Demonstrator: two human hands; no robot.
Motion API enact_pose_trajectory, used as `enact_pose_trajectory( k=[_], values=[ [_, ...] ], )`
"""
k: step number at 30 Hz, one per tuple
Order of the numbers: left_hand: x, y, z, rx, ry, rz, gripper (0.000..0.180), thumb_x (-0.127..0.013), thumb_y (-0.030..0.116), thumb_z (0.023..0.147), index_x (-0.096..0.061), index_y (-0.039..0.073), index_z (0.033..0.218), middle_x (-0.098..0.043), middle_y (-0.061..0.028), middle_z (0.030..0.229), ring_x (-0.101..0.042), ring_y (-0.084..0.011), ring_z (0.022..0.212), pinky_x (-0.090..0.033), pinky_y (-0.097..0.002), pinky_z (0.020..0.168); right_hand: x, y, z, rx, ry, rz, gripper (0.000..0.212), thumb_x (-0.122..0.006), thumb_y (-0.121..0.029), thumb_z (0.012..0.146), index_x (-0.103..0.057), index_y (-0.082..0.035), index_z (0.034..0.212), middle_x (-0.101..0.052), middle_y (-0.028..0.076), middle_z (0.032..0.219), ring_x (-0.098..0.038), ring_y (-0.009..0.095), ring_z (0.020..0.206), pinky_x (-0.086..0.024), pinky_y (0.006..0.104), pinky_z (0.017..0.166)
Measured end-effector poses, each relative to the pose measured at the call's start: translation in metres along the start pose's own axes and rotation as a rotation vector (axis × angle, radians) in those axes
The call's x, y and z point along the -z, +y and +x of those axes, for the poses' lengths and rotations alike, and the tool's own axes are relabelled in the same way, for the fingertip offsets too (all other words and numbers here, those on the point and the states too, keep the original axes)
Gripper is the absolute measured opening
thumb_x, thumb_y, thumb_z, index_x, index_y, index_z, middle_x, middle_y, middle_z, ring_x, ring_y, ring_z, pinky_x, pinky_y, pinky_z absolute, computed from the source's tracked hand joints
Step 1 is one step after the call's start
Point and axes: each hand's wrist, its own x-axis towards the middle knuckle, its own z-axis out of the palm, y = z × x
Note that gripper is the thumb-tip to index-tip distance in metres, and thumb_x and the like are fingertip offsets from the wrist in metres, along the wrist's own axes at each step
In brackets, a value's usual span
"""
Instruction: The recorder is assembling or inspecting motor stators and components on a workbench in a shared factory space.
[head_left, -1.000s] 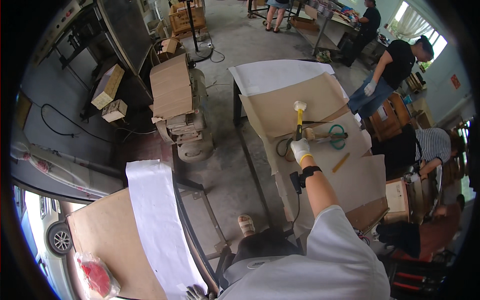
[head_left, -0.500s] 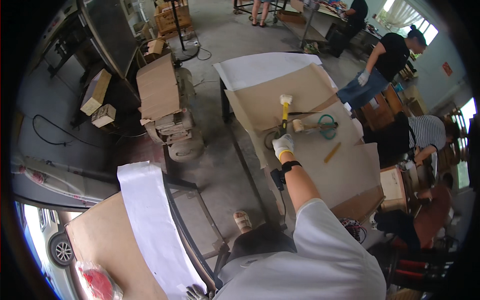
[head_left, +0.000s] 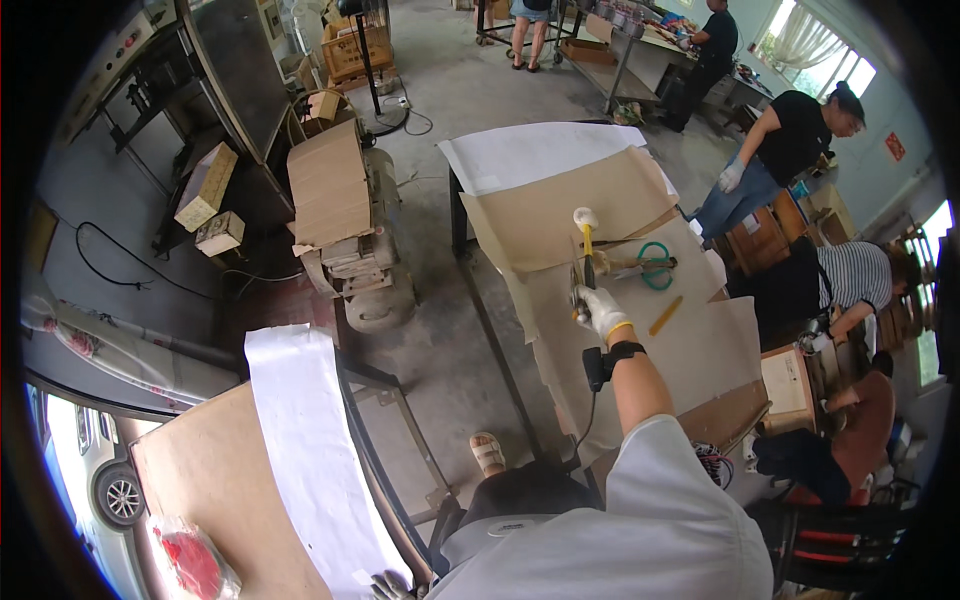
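My right hand, in a white glove, is closed around the black lower part of a mallet with a yellow upper handle and a white head. A dark metal tool lies along the same hand; whether it is gripped too is unclear. Beside it on brown paper are a wooden-headed mallet, teal-handled scissors and a yellow strip. At the lower edge, my gloved left hand rests with fingers apart on a long white sheet; the rest of it is hidden.
A second table at the left carries a red item in clear plastic. Beyond the gap stands a cardboard-topped machine. Several people work at the right and back, one close to the far table corner. A cable hangs from my right forearm.
My right hand has drawn nearer to me and right relative to the table, with the mallet turned more upright. The dark tool now sits against that hand. My left hand stays put.
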Motion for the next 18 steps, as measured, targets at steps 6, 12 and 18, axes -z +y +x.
enact_pose_trajectory(
  k=[6, 12, 18],
  values=[
    [0.006, 0.003, 0.008, -0.028, 0.011, -0.004, 0.111, -0.069, 0.054, 0.076, -0.004, 0.006, 0.151, -0.003, -0.03, 0.154, -0.001, -0.053, 0.14, -0.003, -0.0597, 0.113, -0.048, -0.012, -0.025, 0.032, -0.21, 0.484, 0.022, -0.076, -0.016, 0.077, -0.055, -0.011, 0.076, -0.05, 0.0, 0.059, -0.044, 0.01, 0.042, -0.03, 0.0228, 0.034],
    [0.001, -0.013, -0.007, -0.052, 0.026, -0.015, 0.114, -0.07, 0.055, 0.074, -0.002, 0.006, 0.152, -0.002, -0.0298, 0.155, 0.0, -0.053, 0.14, -0.002, -0.0597, 0.113, -0.113, -0.012, -0.209, 0.244, -0.508, 0.452, 0.025, -0.069, -0.016, 0.081, -0.061, -0.005, 0.102, -0.054, -0.002, 0.069, -0.05, 0.005, 0.052, -0.032, 0.0186, 0.039],
    [-0.024, -0.051, -0.031, -0.098, 0.008, -0.029, 0.117, -0.071, 0.056, 0.073, 0.0, 0.006, 0.152, 0.0, -0.0295, 0.155, 0.002, -0.0531, 0.14, -0.001, -0.0597, 0.113, -0.095, 0.059, -0.342, 0.21, -0.711, 0.213, 0.031, -0.069, -0.017, 0.078, -0.06, -0.005, 0.105, -0.055, -0.001, 0.074, -0.05, 0.006, 0.058, -0.037, 0.0206, 0.047]
  ],
)
